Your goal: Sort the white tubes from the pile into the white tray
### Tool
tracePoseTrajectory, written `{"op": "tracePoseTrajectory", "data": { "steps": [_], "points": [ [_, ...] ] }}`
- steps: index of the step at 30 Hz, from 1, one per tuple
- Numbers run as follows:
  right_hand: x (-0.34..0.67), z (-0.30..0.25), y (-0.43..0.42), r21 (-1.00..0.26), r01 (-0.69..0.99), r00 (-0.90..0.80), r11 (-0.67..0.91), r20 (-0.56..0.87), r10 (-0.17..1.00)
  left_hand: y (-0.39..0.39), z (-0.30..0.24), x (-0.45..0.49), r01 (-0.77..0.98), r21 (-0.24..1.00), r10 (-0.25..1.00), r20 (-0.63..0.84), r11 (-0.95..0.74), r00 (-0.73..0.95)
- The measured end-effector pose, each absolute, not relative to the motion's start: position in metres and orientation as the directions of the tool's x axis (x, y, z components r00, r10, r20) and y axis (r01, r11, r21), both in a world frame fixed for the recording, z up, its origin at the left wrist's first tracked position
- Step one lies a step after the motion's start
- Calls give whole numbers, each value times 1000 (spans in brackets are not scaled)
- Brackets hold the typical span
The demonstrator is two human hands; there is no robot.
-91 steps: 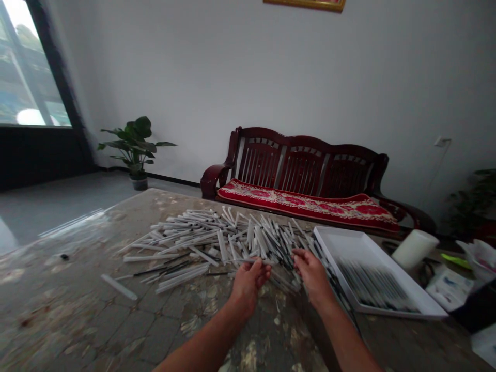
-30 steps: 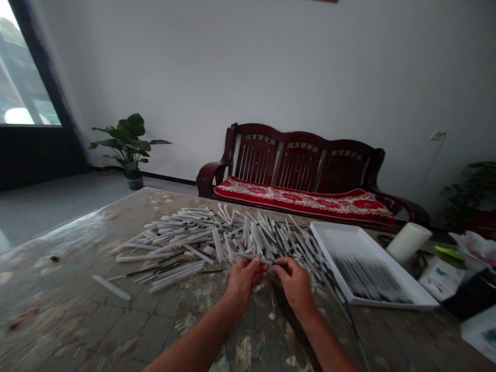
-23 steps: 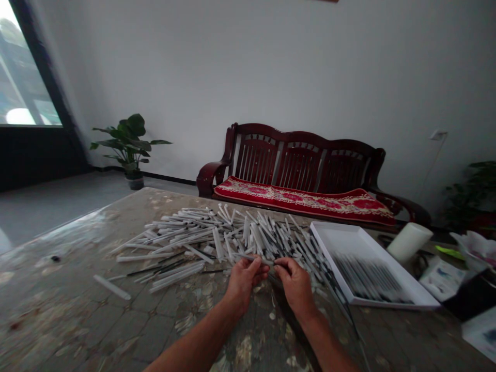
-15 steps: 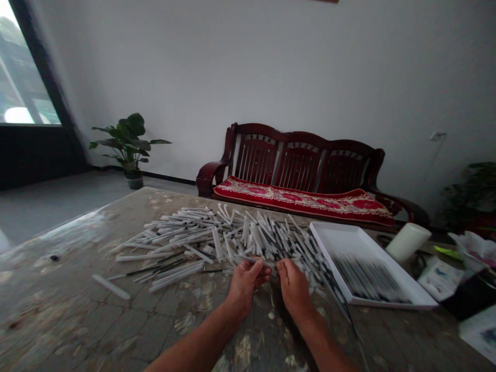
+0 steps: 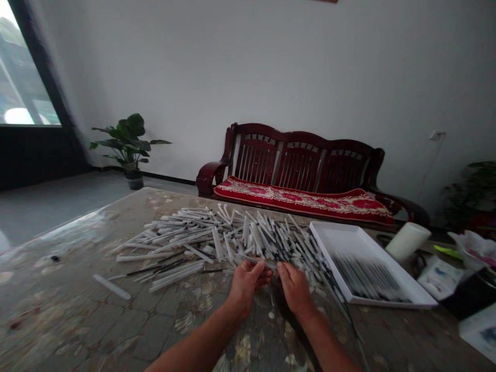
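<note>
Both hands are at the near side of a spread pile of white, translucent tubes [image 5: 182,235], some showing dark parts. My left hand [image 5: 248,281] is closed, thumb against fingers, round a slim whitish tube [image 5: 268,264] held roughly level. The fingertips of my right hand [image 5: 293,284] pinch that tube's right end. Its exact make is too blurred to tell. Right of my hands, a shallow white box [image 5: 354,235] holds a row of slender grey-and-dark sticks [image 5: 368,276] lying side by side.
The patterned table [image 5: 127,330] bears a loose tube [image 5: 111,287] at left and a small black piece [image 5: 55,258]. Beyond the box are a white roll [image 5: 408,242] and a printed white box [image 5: 439,276]. A wooden bench [image 5: 302,160] stands behind, a potted plant [image 5: 132,139] back left.
My hands have shifted very slightly, still holding the tube between them. The pile and the box look the same.
</note>
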State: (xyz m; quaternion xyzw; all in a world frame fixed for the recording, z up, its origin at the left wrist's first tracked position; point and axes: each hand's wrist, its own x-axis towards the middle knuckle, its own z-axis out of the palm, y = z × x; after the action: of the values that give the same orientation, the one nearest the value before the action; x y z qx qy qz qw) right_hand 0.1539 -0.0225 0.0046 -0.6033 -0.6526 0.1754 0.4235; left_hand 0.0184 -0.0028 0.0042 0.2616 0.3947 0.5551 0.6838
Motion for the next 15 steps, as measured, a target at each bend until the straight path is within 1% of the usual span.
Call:
{"op": "tracePoseTrajectory", "data": {
  "steps": [2,5,8,12,15],
  "points": [
    [154,5,-22,-746,629,77,219,341,937,-3,5,19,-552,795,964,-259,250,63],
    [153,7,-23,-702,666,46,253,376,925,-3,6,19,-553,790,958,-280,264,57],
    [152,7,-24,-658,713,59,242,400,915,-4,5,20,-554,790,961,-266,261,74],
    [153,7,-23,-704,679,104,207,372,923,-4,6,20,-555,793,964,-255,250,69],
    [154,7,-24,-725,643,81,248,386,919,-4,7,19,-550,796,962,-266,253,58]
  ]
}}
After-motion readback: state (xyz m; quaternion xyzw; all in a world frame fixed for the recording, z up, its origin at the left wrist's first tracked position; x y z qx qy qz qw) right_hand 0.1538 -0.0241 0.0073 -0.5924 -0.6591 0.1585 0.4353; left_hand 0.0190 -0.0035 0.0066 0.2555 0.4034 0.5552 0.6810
